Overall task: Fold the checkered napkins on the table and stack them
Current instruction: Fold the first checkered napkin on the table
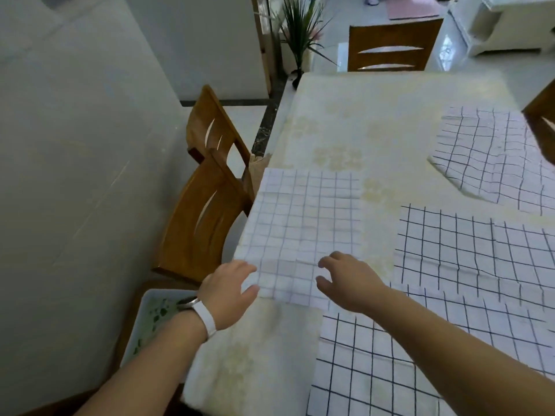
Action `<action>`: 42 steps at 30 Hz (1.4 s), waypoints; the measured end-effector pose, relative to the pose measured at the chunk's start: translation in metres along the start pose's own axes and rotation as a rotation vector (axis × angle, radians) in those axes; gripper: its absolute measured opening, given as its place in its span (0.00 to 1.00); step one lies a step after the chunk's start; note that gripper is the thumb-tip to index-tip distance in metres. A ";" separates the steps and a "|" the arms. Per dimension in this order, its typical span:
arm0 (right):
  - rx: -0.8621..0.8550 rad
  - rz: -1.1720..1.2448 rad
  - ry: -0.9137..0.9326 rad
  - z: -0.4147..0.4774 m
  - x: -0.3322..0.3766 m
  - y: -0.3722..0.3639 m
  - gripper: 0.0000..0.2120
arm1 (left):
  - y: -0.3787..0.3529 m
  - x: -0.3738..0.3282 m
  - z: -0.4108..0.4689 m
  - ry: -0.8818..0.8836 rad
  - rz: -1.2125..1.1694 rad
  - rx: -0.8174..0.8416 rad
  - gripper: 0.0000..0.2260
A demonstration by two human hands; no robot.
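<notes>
A white napkin with faint blue checks (303,223) lies flat at the table's left edge. My left hand (228,292), with a white wristband, hovers at its near left corner, fingers loosely curled and holding nothing. My right hand (345,280) reaches over the napkin's near edge with fingers spread and bent, also holding nothing. Three more napkins with dark checks lie spread flat: one in front of me (405,364), one to the right (468,250), one at the far right (492,157).
The table (360,115) carries a pale floral cloth. Two wooden chairs (204,217) stand close along its left side, another chair (390,46) at the far end. A white tray with green marks (150,316) sits low at the left. A potted plant (300,31) stands beyond the table.
</notes>
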State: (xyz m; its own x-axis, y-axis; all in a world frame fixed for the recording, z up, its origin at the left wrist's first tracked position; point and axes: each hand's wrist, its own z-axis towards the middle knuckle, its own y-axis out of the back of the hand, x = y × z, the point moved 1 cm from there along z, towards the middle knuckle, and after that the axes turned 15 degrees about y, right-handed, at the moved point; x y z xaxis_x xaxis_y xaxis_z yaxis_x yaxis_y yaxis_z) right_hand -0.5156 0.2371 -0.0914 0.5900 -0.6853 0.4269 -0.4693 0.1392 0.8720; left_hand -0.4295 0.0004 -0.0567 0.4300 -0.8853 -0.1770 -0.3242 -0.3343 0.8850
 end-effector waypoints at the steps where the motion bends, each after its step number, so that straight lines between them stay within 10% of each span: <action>1: -0.006 0.007 -0.011 0.002 -0.006 0.003 0.22 | 0.002 -0.004 0.008 -0.003 0.004 0.015 0.20; 19: 0.079 0.039 -0.214 0.094 -0.067 -0.004 0.20 | -0.029 -0.034 0.188 -0.147 0.067 0.176 0.21; 42: -0.056 -0.115 -0.253 0.282 -0.202 0.058 0.20 | 0.016 -0.115 0.429 -0.299 0.277 -0.075 0.19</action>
State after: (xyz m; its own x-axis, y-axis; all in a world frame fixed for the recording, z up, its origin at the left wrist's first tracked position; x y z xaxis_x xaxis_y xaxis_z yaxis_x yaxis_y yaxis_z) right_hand -0.8471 0.1815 -0.1947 0.4512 -0.8544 0.2576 -0.3680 0.0849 0.9260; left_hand -0.8456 -0.0418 -0.2069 0.0677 -0.9971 -0.0356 -0.3263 -0.0558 0.9436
